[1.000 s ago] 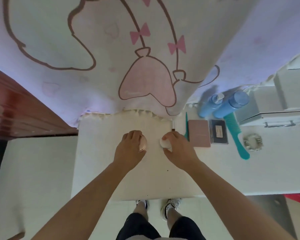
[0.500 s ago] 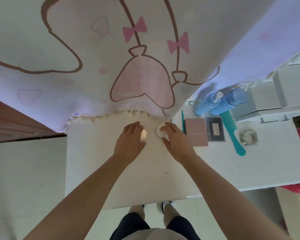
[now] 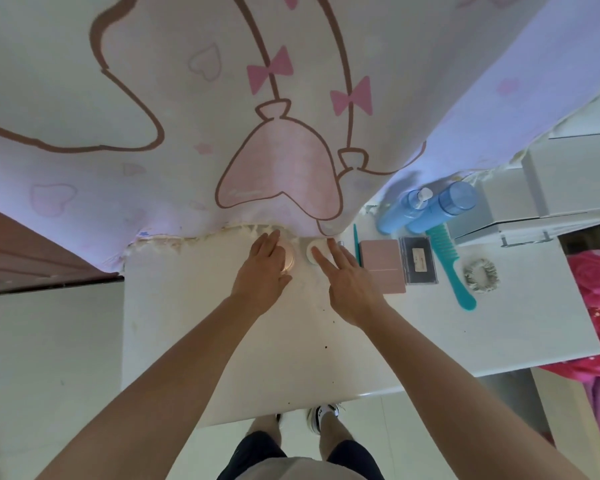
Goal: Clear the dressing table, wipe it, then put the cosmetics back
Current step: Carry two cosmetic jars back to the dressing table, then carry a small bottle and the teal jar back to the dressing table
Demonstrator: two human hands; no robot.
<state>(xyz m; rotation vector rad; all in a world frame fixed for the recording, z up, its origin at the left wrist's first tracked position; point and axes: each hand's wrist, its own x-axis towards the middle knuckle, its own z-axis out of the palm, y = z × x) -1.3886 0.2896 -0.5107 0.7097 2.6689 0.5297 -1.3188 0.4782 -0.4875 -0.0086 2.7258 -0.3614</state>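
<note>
Since the cosmetics go back along the curtain (image 3: 291,98), my left hand (image 3: 262,271) rests flat on the pink compact (image 3: 289,261) – fingers loose, not gripping. My right hand (image 3: 347,282) lies open by the white jar (image 3: 314,252) at the counter (image 3: 326,358) back.

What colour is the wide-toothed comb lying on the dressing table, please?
The comb is teal, seen clearly in the head view.

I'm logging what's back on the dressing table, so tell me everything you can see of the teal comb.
The teal comb looks like glossy plastic, with wide teeth at the far end and a plain handle widening to a rounded tip nearest the person. It lies flat on the white dressing table, its toothed end against the blue bottle, between the dark case and the scrunchie. Neither hand touches it.
</note>
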